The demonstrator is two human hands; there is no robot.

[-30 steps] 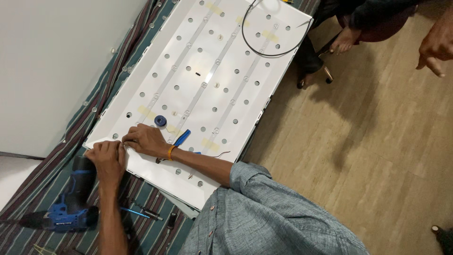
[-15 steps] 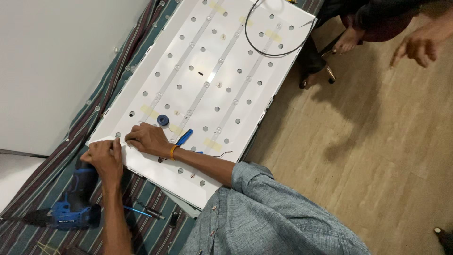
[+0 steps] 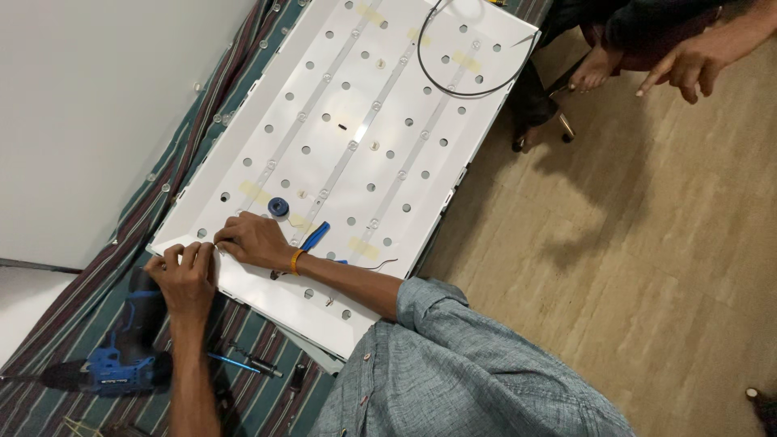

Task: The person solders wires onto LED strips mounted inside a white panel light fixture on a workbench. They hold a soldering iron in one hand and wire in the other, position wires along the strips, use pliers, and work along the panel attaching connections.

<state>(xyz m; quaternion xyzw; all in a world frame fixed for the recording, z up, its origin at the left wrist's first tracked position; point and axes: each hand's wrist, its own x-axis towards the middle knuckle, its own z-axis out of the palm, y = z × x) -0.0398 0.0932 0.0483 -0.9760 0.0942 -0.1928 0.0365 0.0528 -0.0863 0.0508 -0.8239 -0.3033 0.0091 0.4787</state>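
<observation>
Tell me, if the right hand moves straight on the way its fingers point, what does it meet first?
The right hand points left along the white panel's near corner, so it would probably meet the left hand first; their fingertips already look almost touching there.

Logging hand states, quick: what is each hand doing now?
Left hand: fingers curled at the white panel corner; grip cannot be told.
Right hand: same corner, cannot be told.

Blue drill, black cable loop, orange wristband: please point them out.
blue drill [image 3: 121, 364], head view, on its blue body.
black cable loop [image 3: 477, 91], head view, on its lower curve.
orange wristband [image 3: 296, 260], head view, on the band.
</observation>
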